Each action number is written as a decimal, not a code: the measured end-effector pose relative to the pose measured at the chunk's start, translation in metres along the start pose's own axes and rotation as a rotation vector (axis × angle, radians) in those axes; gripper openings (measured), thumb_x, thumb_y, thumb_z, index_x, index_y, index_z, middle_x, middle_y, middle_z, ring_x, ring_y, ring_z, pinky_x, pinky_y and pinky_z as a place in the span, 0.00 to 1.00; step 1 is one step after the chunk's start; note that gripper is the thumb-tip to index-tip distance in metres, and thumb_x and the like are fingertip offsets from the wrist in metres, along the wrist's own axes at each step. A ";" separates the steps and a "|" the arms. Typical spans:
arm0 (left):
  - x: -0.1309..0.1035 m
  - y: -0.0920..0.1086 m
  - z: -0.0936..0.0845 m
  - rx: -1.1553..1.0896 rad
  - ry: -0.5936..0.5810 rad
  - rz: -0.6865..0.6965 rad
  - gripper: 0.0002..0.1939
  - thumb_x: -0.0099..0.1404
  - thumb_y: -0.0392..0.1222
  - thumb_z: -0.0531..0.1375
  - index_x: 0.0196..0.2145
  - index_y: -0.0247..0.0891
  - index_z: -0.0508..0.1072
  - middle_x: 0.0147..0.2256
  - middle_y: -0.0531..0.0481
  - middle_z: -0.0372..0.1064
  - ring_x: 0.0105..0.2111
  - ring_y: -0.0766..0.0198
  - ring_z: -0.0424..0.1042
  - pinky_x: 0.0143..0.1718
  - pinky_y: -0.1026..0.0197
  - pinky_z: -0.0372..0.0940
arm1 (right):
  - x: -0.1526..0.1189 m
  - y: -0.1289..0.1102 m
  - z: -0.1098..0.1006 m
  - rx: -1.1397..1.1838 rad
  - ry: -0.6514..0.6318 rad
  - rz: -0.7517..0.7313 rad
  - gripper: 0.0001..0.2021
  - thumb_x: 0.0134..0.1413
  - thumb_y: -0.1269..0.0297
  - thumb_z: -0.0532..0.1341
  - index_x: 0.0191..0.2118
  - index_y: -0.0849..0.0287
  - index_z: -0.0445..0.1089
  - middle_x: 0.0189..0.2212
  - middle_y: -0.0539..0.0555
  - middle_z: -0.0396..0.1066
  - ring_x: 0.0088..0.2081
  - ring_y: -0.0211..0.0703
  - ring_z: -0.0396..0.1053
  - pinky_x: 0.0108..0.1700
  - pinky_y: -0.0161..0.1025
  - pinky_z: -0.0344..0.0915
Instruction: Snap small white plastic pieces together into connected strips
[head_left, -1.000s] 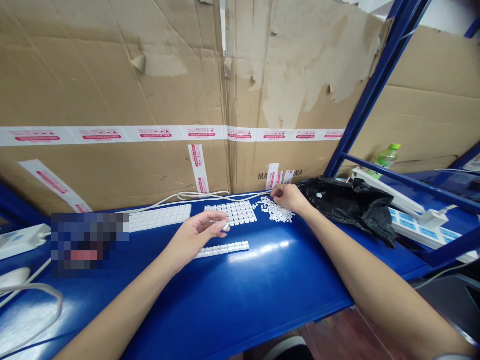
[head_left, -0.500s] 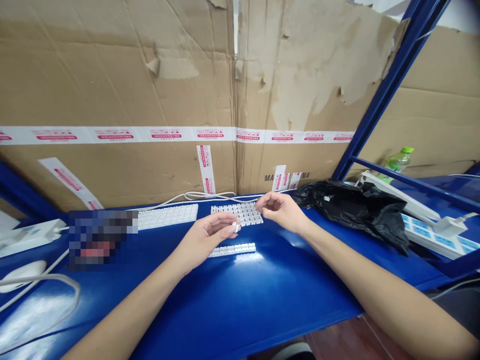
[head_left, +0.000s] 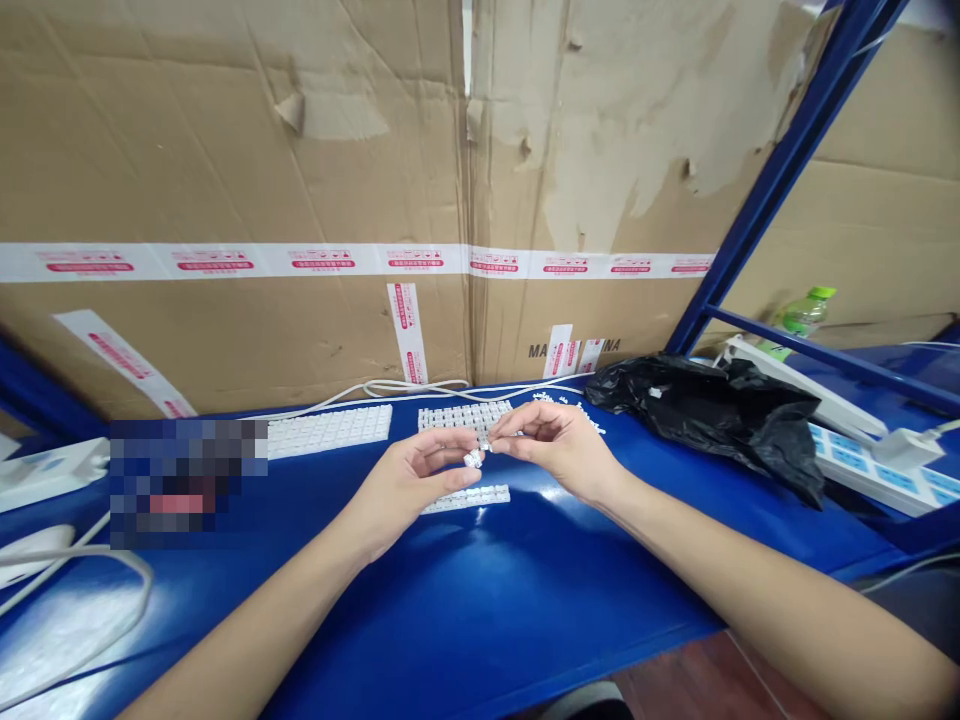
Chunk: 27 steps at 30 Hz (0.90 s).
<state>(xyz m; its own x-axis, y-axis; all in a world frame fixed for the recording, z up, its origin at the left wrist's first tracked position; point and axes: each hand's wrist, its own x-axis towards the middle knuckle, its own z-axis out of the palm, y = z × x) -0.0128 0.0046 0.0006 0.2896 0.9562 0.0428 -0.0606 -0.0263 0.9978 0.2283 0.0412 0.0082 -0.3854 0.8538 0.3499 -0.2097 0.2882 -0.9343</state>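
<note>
My left hand (head_left: 420, 480) pinches a small white plastic piece (head_left: 472, 459) between thumb and fingers. Close beside it, my right hand (head_left: 559, 445) has its fingertips together on another tiny white piece (head_left: 486, 447), too small to identify. Behind the hands lies a block of white pieces in rows (head_left: 457, 414), partly hidden by the fingers. Under the left fingertips a short double strip of white pieces (head_left: 480, 496) rests on the blue table (head_left: 450, 610). Loose white bits (head_left: 589, 415) are scattered behind my right hand.
A larger white gridded block (head_left: 330, 430) lies to the left, beside a blurred patch. A crumpled black plastic bag (head_left: 712, 410) and a power strip (head_left: 855, 465) are at right. White cables (head_left: 375, 388) run along the cardboard wall (head_left: 315, 340). A blue post (head_left: 772, 180) rises at right.
My right hand has come from over the block of rows toward the left hand, and their fingertips now nearly meet. Loose white bits behind it have come into view.
</note>
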 end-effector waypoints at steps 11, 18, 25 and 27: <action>-0.005 0.006 0.014 -0.143 0.023 -0.037 0.18 0.54 0.39 0.81 0.32 0.40 0.75 0.40 0.53 0.76 0.43 0.63 0.75 0.44 0.64 0.70 | -0.006 0.001 0.009 0.110 0.009 -0.021 0.12 0.50 0.66 0.81 0.37 0.56 0.81 0.39 0.52 0.84 0.41 0.42 0.85 0.50 0.42 0.84; -0.004 0.001 0.015 -0.174 0.017 -0.043 0.20 0.54 0.37 0.81 0.36 0.39 0.75 0.39 0.53 0.77 0.42 0.64 0.77 0.44 0.64 0.72 | -0.012 0.002 0.014 0.030 -0.003 -0.107 0.08 0.54 0.70 0.78 0.37 0.57 0.81 0.39 0.52 0.83 0.41 0.40 0.83 0.48 0.39 0.83; -0.003 -0.002 0.016 -0.214 0.018 -0.035 0.22 0.52 0.35 0.82 0.37 0.39 0.75 0.39 0.53 0.78 0.41 0.63 0.79 0.43 0.63 0.74 | -0.014 0.000 0.017 -0.078 -0.022 -0.252 0.08 0.57 0.76 0.75 0.38 0.56 0.82 0.40 0.52 0.82 0.43 0.41 0.82 0.49 0.40 0.80; -0.002 -0.002 0.016 -0.225 0.028 -0.033 0.22 0.52 0.35 0.82 0.36 0.39 0.75 0.38 0.54 0.78 0.40 0.64 0.79 0.42 0.63 0.75 | -0.015 0.000 0.017 -0.136 -0.029 -0.294 0.08 0.59 0.76 0.74 0.39 0.55 0.82 0.41 0.53 0.82 0.44 0.42 0.82 0.50 0.41 0.79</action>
<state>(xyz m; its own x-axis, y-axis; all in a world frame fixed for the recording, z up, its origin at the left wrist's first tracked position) 0.0020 -0.0021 -0.0010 0.2687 0.9632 0.0061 -0.2636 0.0674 0.9623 0.2188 0.0208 0.0046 -0.3515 0.7133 0.6063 -0.1949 0.5777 -0.7926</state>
